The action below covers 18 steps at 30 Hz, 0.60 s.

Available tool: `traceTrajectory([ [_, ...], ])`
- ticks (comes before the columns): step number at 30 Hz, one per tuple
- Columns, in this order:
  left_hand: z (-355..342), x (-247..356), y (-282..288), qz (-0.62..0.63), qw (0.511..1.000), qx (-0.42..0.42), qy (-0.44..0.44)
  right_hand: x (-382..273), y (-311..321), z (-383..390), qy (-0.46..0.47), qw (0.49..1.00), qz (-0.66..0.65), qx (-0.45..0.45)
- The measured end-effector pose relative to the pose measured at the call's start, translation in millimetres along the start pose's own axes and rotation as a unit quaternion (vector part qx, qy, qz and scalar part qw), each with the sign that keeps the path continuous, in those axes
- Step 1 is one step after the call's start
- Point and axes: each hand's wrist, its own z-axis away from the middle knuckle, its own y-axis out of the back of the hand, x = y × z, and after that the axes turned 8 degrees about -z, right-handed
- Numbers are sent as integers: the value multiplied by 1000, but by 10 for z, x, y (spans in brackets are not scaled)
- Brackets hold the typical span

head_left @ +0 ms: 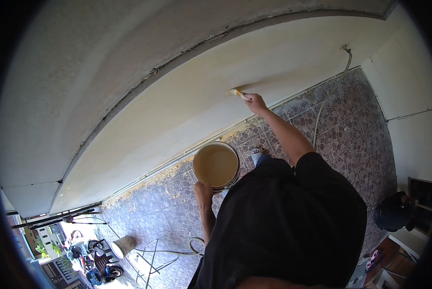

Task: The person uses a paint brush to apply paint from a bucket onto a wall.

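My right hand (256, 103) is closed around the handle of a brush (235, 91), whose bristles meet the pale cream wall (177, 108). A darker, wet-looking patch lies on the wall around the bristles. Lower and to the left, my left hand (203, 192) grips the near-left rim of a round bucket (216, 143). Tan, smooth-looking liquid (216, 165) fills part of the bucket. The fingertips of my left hand are partly hidden at the rim. My foot in a sandal (256, 155) shows just right of the bucket.
A hose (317, 120) runs from a wall tap across the patterned tile floor (355, 130). Yellowish spatter lies along the wall's foot. At lower left are a white bucket (123, 246), a metal folding frame (153, 260) and a motorcycle (98, 262). Shelving (425, 192) stands at right.
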Motion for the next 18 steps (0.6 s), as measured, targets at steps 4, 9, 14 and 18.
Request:
traceTrajectory([
  [4,79,79,106,-4,1000,-5,-27,741,618,-94,-32,969,-25,243],
  [9,58,-29,129,-8,1000,3,-5,413,504,-89,-202,882,-169,391],
  [14,-30,2,172,-51,996,9,-73,140,-785,-4,-80,963,-128,222],
  [18,-162,-100,172,-87,993,-1,-80,-95,-663,538,-103,984,-96,-105],
])
